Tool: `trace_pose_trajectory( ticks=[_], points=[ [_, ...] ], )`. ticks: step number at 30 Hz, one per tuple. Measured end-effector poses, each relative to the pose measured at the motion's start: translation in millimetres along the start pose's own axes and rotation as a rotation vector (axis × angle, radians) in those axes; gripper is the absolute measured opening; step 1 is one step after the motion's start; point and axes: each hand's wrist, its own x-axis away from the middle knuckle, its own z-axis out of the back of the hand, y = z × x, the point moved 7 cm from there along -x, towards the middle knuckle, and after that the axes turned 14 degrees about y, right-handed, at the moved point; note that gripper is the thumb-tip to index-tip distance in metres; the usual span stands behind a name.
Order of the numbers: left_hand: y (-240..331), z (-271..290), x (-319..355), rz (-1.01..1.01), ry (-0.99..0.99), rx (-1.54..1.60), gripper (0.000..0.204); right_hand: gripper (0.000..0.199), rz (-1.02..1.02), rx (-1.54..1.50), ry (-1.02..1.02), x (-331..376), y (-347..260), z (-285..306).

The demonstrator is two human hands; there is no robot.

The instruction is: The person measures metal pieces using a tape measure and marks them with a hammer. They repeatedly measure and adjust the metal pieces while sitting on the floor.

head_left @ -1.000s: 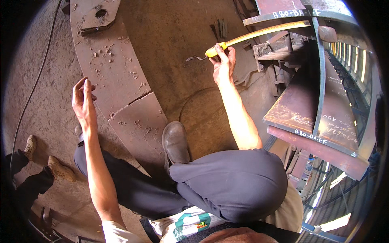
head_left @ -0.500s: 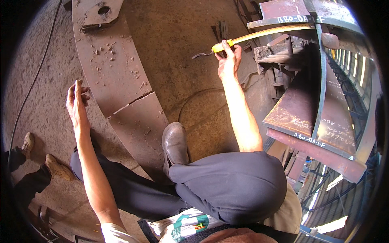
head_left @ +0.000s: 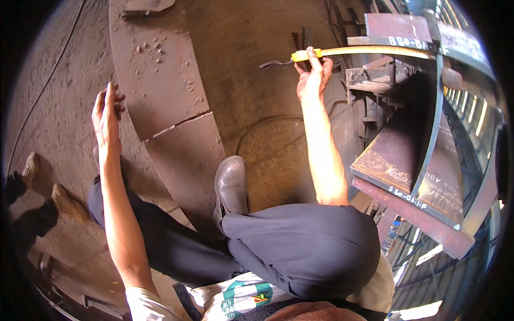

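Right hand [head_left: 313, 75]: fingers pinching yellow steel tape-measure blade [head_left: 364, 51], far right, stretched toward rusty steel bracket [head_left: 412, 155]. Left hand [head_left: 105, 115]: spread, empty, above curved rusty steel plate [head_left: 166, 107]. Step judged: measuring; next calls for steadying the blade.

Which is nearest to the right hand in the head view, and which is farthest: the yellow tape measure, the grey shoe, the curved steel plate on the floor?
From the right hand:
1. Yellow tape measure, held in its fingers, running off to the right.
2. Grey shoe, lower left, by the bent knee.
3. Curved steel plate, far left, beside the left hand.
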Motion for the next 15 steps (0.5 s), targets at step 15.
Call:
trace_pose_trajectory(
  ticks=[15],
  points=[
    [-1, 4, -7, -0.027, -0.028, 0.025, 0.044, 0.048, 0.037, 0.021, -0.066, -13, 1, -6]
  ],
)
